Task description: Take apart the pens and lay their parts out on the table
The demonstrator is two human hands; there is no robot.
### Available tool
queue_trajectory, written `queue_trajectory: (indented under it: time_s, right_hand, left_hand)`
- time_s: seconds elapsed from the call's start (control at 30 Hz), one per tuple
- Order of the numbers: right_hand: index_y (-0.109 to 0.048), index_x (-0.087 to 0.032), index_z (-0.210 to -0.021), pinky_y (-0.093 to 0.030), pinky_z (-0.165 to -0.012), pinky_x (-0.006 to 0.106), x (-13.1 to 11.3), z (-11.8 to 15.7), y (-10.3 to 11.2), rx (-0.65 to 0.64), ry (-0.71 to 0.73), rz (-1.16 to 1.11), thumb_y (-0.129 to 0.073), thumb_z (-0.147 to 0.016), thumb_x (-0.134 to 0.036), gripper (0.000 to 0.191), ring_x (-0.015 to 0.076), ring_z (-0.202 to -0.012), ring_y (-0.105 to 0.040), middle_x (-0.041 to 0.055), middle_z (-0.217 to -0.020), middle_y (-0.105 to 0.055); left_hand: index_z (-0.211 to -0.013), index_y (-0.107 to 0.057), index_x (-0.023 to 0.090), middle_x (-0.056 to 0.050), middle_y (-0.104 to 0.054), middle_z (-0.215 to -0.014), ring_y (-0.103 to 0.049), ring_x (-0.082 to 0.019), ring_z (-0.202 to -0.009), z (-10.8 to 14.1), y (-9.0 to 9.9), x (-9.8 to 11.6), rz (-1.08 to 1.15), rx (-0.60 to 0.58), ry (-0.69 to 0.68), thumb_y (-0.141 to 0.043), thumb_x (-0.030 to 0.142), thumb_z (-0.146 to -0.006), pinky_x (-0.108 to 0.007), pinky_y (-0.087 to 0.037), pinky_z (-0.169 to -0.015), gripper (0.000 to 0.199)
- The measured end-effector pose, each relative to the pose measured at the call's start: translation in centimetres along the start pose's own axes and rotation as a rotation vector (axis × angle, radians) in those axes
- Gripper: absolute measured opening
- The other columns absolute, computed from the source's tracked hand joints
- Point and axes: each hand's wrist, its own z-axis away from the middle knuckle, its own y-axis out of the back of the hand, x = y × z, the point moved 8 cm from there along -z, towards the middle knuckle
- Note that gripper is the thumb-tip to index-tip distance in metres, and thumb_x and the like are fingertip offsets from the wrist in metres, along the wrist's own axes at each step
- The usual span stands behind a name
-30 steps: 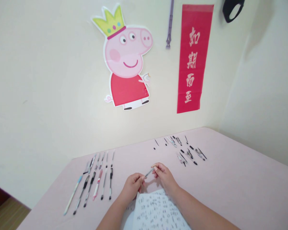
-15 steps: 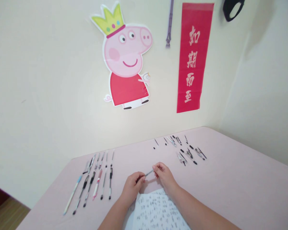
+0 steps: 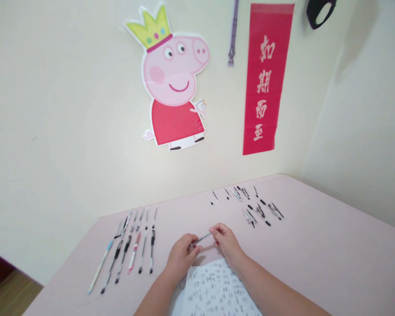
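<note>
Over the near middle of the table, a slim greyish pen (image 3: pixel 203 238) spans the gap between my two hands. My left hand (image 3: pixel 181 254) is closed round its left part, with the thumb and fingers pinching it. My right hand (image 3: pixel 226 241) pinches the other end between thumb and fingertips; that end is mostly hidden. A handwritten sheet of paper (image 3: pixel 217 289) lies just below both hands, partly under my right forearm. To the left, several pens lie in two rows, among them a pink and white pen (image 3: pixel 134 253) and a black-gripped pen (image 3: pixel 152 251).
Several small pen parts and caps (image 3: pixel 260 210) lie at the table's back right. A light blue and cream pen (image 3: pixel 100 267) is leftmost on the pink tabletop (image 3: pixel 316 245). Behind stands a wall with a pig cutout (image 3: pixel 177 118) and a red banner (image 3: pixel 266 83).
My left fingers have shifted slightly on the pen, with the thumb stretched a little further right. My right hand stays in nearly the same place.
</note>
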Motion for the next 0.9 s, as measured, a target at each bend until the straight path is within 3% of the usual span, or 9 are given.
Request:
queue_trajectory:
  time_s: [0.13, 0.33, 0.53, 0.67, 0.9]
  right_hand:
    - [-0.051, -0.019, -0.065, -0.025, -0.041, 0.021, -0.1, 0.0, -0.1, -0.018, 0.003, -0.028, -0.063, -0.064, -0.051, 0.034, 0.0076, -0.04, -0.033, -0.008, -0.044, -0.038]
    - [-0.052, -0.018, -0.07, -0.027, -0.042, 0.02, -0.3, 0.0, -0.5, -0.044, 0.013, -0.072, -0.063, -0.064, -0.049, 0.033, 0.0074, -0.042, -0.036, -0.0068, -0.048, -0.043]
    - [-0.052, -0.02, -0.079, -0.03, -0.042, 0.019, -0.6, 0.1, -0.8, -0.068, 0.033, -0.098, -0.063, -0.064, -0.043, 0.03, 0.0074, -0.045, -0.038, -0.0069, -0.055, -0.045]
    - [-0.049, -0.021, -0.082, -0.032, -0.042, 0.018, -0.6, 0.2, -1.0, -0.074, 0.022, -0.13, -0.062, -0.066, -0.048, 0.034, 0.0084, -0.048, -0.044, -0.0058, -0.058, -0.048]
    - [-0.047, -0.02, -0.078, -0.021, -0.036, 0.018, 1.0, 0.0, -1.3, -0.09, -0.069, -0.049, -0.056, -0.068, -0.055, 0.038, 0.0059, -0.035, -0.03, -0.0097, -0.045, -0.04]
  left_hand:
    - [-0.091, -0.059, 0.02, -0.001, -0.061, -0.078, -0.054, -0.014, -0.068, 0.1, 0.6, 0.2, -0.033, 0.06, -0.004, -0.05, 0.028, -0.077, -0.026, -0.04, -0.065, 0.018]
    - [-0.084, -0.061, 0.018, -0.006, -0.059, -0.083, -0.054, -0.018, -0.08, -0.1, 1.2, 1.9, -0.052, 0.054, -0.129, -0.041, 0.029, -0.085, -0.03, -0.041, -0.072, 0.023]
    - [-0.084, -0.062, 0.018, -0.008, -0.058, -0.082, -0.054, -0.02, -0.083, -0.1, 1.1, 1.7, -0.111, 0.051, -0.128, -0.036, 0.032, -0.088, -0.034, -0.041, -0.075, 0.03]
    - [-0.086, -0.061, 0.017, -0.008, -0.058, -0.083, -0.053, -0.019, -0.084, -0.1, 1.1, 1.8, -0.115, 0.046, -0.144, -0.035, 0.032, -0.088, -0.034, -0.041, -0.076, 0.03]
    - [-0.088, -0.063, 0.018, -0.008, -0.058, -0.083, -0.053, -0.021, -0.084, 0.0, 1.2, 2.3, -0.176, 0.015, -0.156, -0.035, 0.033, -0.088, -0.035, -0.04, -0.076, 0.032]
